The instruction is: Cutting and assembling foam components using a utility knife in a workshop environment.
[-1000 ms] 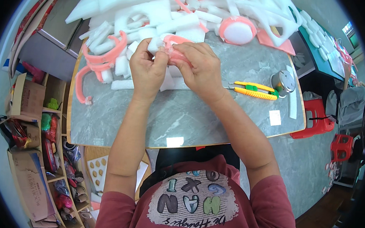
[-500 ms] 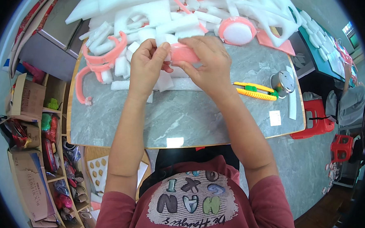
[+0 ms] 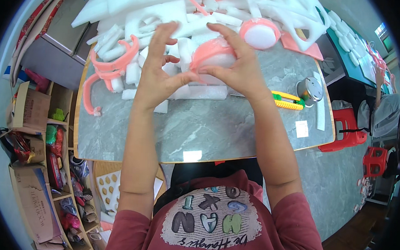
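My right hand grips a round white foam piece with pink foam wrapped over its edge, thumb on the near side and fingers over the far side. My left hand is open, its fingers raised and spread. Its thumb reaches the pink foam at the left side of the piece; whether it presses on it I cannot tell. Beyond my right hand lies a similar white foam disc with a pink rim. A yellow and green utility knife lies right of my right wrist, its blade partly hidden by the wrist.
White foam offcuts heap across the far side of the grey marbled table. Curved pink foam strips lie at the left. A round metal container stands at the right, before red stools. Shelves stand at left.
My left hand has let go of the foam piece and spread its fingers. The piece has turned in my right hand, showing its white face, and my right hand has shifted slightly rightward.
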`<state>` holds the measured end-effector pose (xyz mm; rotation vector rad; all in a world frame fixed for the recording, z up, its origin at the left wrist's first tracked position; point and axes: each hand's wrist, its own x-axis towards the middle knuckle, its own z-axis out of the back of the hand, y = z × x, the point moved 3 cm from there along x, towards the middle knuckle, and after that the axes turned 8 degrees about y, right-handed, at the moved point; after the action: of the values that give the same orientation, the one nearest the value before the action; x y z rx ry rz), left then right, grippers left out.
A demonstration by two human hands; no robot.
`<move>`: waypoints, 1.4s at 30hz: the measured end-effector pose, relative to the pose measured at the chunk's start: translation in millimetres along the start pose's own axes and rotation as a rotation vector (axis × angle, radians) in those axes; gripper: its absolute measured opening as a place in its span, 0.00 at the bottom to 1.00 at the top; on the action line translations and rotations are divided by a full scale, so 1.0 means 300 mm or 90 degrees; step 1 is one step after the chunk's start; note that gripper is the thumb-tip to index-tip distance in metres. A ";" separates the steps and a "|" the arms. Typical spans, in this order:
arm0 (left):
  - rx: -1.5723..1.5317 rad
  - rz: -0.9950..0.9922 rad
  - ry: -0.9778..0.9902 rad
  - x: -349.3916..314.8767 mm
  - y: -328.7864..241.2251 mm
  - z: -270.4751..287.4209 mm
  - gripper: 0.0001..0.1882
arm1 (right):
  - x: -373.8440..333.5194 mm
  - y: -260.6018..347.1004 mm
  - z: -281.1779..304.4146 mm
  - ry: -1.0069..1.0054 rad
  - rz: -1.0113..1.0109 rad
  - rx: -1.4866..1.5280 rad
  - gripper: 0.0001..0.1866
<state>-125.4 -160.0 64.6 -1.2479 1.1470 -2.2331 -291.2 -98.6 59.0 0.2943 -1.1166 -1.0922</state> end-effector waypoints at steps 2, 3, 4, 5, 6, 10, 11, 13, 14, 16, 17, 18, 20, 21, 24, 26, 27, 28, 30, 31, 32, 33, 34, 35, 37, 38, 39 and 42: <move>0.106 -0.037 0.055 0.000 0.023 0.024 0.33 | 0.004 0.009 0.022 -0.002 -0.022 0.027 0.39; 0.215 -0.072 0.110 -0.002 0.026 0.018 0.30 | 0.005 0.007 0.026 -0.004 -0.043 0.056 0.40; 0.215 -0.072 0.109 -0.006 0.030 0.013 0.30 | 0.008 -0.004 0.022 -0.003 -0.043 0.056 0.40; 0.224 -0.076 0.072 -0.010 0.030 0.009 0.27 | 0.010 -0.011 0.021 -0.042 0.027 -0.016 0.41; 0.232 -0.080 0.036 -0.009 0.030 0.006 0.24 | 0.015 0.000 0.022 -0.081 0.097 -0.089 0.42; 0.248 -0.009 -0.044 -0.017 0.041 0.013 0.19 | -0.001 0.052 -0.006 -0.060 0.186 -0.249 0.42; 0.218 0.005 -0.040 -0.017 0.047 0.005 0.17 | -0.007 0.051 -0.037 -0.012 0.156 -0.290 0.39; 0.184 0.024 -0.028 -0.017 0.040 -0.011 0.15 | -0.012 0.036 -0.070 0.035 0.117 -0.332 0.37; 0.197 0.030 -0.018 -0.013 0.028 -0.015 0.15 | -0.005 0.021 -0.072 0.008 0.116 -0.319 0.34; 0.208 0.043 -0.004 -0.016 0.021 -0.022 0.15 | -0.012 0.009 -0.074 -0.018 0.109 -0.302 0.31; 0.209 0.053 0.006 -0.019 0.025 -0.022 0.13 | -0.017 0.012 -0.076 0.009 0.117 -0.327 0.30; 0.211 0.061 0.013 -0.019 0.028 -0.019 0.12 | -0.016 0.014 -0.080 0.034 0.127 -0.352 0.30; 0.192 0.067 0.025 -0.020 0.034 -0.020 0.11 | -0.019 0.012 -0.081 0.034 0.115 -0.339 0.29; 0.173 0.073 0.034 -0.020 0.036 -0.021 0.10 | -0.020 0.010 -0.081 0.035 0.106 -0.327 0.28; 0.183 0.056 0.037 -0.022 0.025 -0.018 0.11 | -0.024 0.008 -0.089 0.027 0.111 -0.298 0.28; 0.144 0.056 0.031 -0.023 0.030 -0.019 0.11 | -0.021 0.011 -0.090 0.013 0.121 -0.238 0.25; 0.106 0.057 0.024 -0.025 0.032 -0.017 0.11 | -0.020 0.015 -0.089 0.000 0.132 -0.176 0.22; 0.107 0.056 0.023 -0.027 0.033 -0.017 0.11 | -0.020 0.016 -0.090 -0.001 0.133 -0.176 0.22; 0.094 0.022 -0.002 -0.028 0.033 -0.015 0.10 | -0.020 0.015 -0.090 0.002 0.120 -0.122 0.23; 0.095 0.021 -0.003 -0.030 0.038 -0.016 0.10 | -0.020 0.019 -0.089 0.002 0.122 -0.121 0.23; 0.063 0.018 -0.009 -0.032 0.043 -0.015 0.10 | -0.020 0.022 -0.087 0.013 0.103 -0.090 0.24; 0.030 0.015 -0.015 -0.033 0.045 -0.015 0.10 | -0.019 0.023 -0.085 0.024 0.083 -0.060 0.24; 0.031 0.014 -0.016 -0.033 0.042 -0.016 0.10 | -0.019 0.024 -0.079 0.023 0.084 -0.059 0.24; 0.010 0.027 -0.017 -0.034 0.040 -0.018 0.10 | -0.019 0.021 -0.077 0.048 0.058 -0.055 0.27; -0.011 0.039 -0.017 -0.033 0.036 -0.025 0.09 | -0.020 0.018 -0.077 0.072 0.030 -0.050 0.29; -0.012 0.047 -0.021 -0.032 0.034 -0.030 0.09 | -0.020 0.019 -0.075 0.066 0.036 -0.050 0.28; -0.014 0.054 -0.024 -0.028 0.035 -0.034 0.09 | -0.019 0.018 -0.071 0.059 0.042 -0.051 0.27; 0.136 0.052 0.011 -0.015 0.043 -0.043 0.12 | -0.018 0.010 -0.082 -0.029 0.130 -0.289 0.24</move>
<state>-134.7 -159.0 48.4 -1.0786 0.9184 -2.2406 -269.2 -100.3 46.7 -0.2002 -0.8860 -1.1377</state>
